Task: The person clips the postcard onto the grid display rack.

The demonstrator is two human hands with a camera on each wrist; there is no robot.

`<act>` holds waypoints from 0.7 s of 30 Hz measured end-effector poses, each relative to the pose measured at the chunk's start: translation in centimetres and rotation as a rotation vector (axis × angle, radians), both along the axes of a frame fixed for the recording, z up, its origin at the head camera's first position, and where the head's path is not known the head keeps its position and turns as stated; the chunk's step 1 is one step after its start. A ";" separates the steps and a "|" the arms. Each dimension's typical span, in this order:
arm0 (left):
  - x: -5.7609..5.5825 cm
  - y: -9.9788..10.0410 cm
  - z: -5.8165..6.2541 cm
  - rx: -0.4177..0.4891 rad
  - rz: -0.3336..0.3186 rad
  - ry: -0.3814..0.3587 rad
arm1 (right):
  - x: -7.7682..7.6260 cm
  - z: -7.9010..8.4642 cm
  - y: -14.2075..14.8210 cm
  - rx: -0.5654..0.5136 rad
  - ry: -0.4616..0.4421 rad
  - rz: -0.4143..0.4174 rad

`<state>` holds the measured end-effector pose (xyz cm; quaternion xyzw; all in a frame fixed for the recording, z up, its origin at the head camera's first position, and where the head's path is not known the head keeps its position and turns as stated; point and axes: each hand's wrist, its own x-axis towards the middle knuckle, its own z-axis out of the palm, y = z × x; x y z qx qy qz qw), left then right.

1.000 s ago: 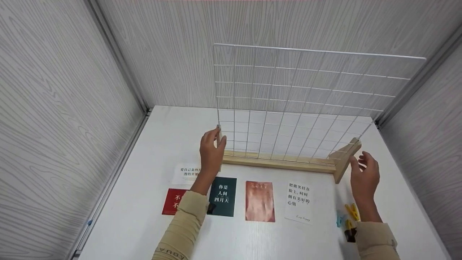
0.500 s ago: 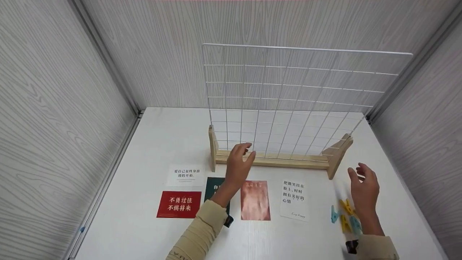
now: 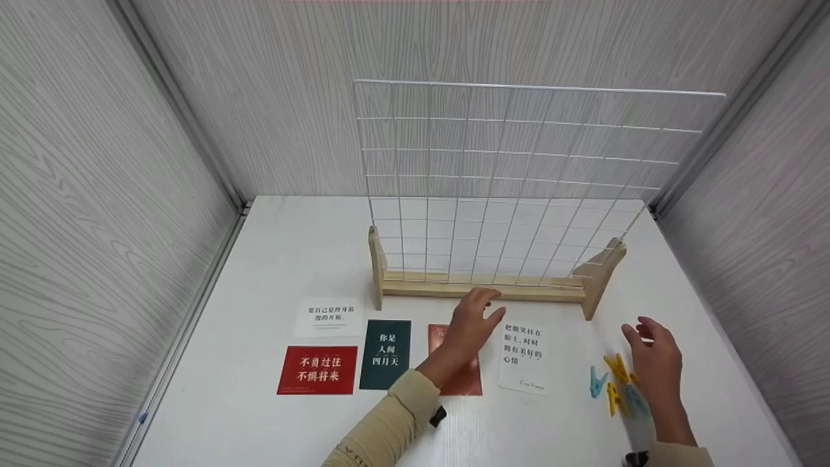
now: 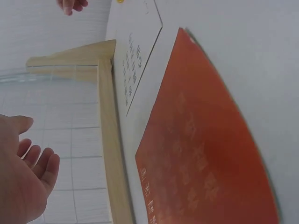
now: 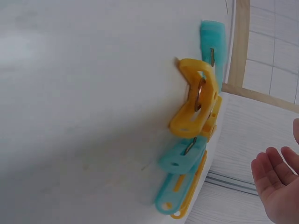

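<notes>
My left hand [image 3: 472,324] hovers above the red-orange card [image 3: 463,379], fingers loosely bent and nothing between them. In the left wrist view that card [image 4: 201,140] fills the middle, and the hand [image 4: 23,172] shows at the left. Out to the right, my right hand [image 3: 655,357] is empty, its fingers relaxed, over a small pile of yellow and teal clothespins [image 5: 198,100]. A white wire grid [image 3: 512,155] stands upright in a wooden base [image 3: 421,286] behind the cards. Right of the left hand lies a white card with black writing [image 3: 524,363].
On the left of the white table [image 3: 214,389] lie a dark green card [image 3: 386,370], a red card [image 3: 318,384] and another white card [image 3: 329,318]. Wood-grain panels [image 3: 272,78] enclose the table at the back and both sides.
My left hand has let go of the base's left upright and moved right and nearer, over the red-orange card. My right hand has drawn back from the right upright toward the clothespins.
</notes>
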<state>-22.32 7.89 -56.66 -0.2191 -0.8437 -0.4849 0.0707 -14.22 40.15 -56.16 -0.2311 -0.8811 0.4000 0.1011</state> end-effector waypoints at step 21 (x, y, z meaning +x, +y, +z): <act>-1.7 3.4 -3.0 -0.219 -0.057 -0.106 | 0.5 -1.5 0.6 0.123 -0.284 0.152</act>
